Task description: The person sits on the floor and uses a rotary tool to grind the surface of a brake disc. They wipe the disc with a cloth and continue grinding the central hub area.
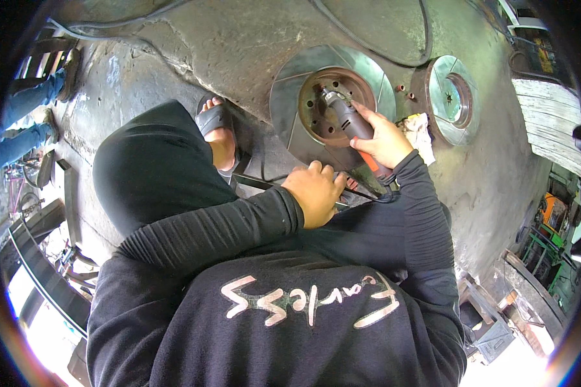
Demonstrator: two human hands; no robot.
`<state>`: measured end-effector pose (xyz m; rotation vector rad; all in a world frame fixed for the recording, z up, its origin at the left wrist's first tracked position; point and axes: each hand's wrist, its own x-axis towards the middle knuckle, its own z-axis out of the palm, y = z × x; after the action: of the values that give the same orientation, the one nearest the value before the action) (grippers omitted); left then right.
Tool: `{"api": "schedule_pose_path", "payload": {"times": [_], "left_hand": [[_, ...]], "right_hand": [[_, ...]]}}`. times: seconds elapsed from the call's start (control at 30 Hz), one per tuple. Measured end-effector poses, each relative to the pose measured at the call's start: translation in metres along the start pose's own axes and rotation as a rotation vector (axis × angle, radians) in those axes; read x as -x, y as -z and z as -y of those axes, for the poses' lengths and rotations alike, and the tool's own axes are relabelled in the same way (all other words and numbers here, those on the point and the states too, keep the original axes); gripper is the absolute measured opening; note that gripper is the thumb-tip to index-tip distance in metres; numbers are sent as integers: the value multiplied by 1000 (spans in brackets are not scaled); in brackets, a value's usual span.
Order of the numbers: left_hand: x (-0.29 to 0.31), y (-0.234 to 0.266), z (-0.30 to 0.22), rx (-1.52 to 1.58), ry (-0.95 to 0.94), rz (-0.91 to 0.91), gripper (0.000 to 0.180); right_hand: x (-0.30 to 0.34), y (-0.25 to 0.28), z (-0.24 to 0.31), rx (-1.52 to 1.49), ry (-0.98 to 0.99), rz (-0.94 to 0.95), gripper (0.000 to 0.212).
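Observation:
My right hand [385,140] is wrapped round a grey and red die grinder [350,117]. Its metal nose reaches into the rusty centre of a large brake disc [292,77], over the ring of bolt holes; whether the tip touches metal I cannot make out. The disc lies flat on the floor, its shiny outer face marked with thin lines. Closer to me, my left hand [314,193] is closed with curled fingers near the disc's near edge. What it grips, if anything, is hidden. A black cord [384,195] runs from the grinder's rear end.
A second brake disc [455,97] lies to the right, with small reddish pieces [401,88] and a crumpled white cloth [419,132] between the discs. Hoses [394,61] cross the concrete floor. Another person's jeans-clad legs [32,103] show at far left. Metal parts stand at both sides.

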<state>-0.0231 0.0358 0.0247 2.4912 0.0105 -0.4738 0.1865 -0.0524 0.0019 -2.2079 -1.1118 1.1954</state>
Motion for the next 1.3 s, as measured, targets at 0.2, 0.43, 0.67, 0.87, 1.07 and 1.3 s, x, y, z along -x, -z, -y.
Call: {"api": "schedule_pose_path", "payload": {"times": [0.2,0.43,0.67,0.87,1.07,1.3], "left_hand": [[-1,1,0,61,-64,142,44],[1,-2,-4,93,-69,127,43],[-2,9,-6,129,-55,227,42],[0,-2,-5,85,-65,122,43],[-2,9,-8,123,-36,210,44],[-3,8,-7,107,-38,204,45]], "right_hand": [[-1,2,-3,7,21,-18,80],[0,0,-5,28,56,-64,80],[1,-2,-1,33,77,-7,82],[2,3,2,-19,59,41,82],[-1,2,-2,18,48,16,82],[0,1,-2,17,22,-13,83]]}}
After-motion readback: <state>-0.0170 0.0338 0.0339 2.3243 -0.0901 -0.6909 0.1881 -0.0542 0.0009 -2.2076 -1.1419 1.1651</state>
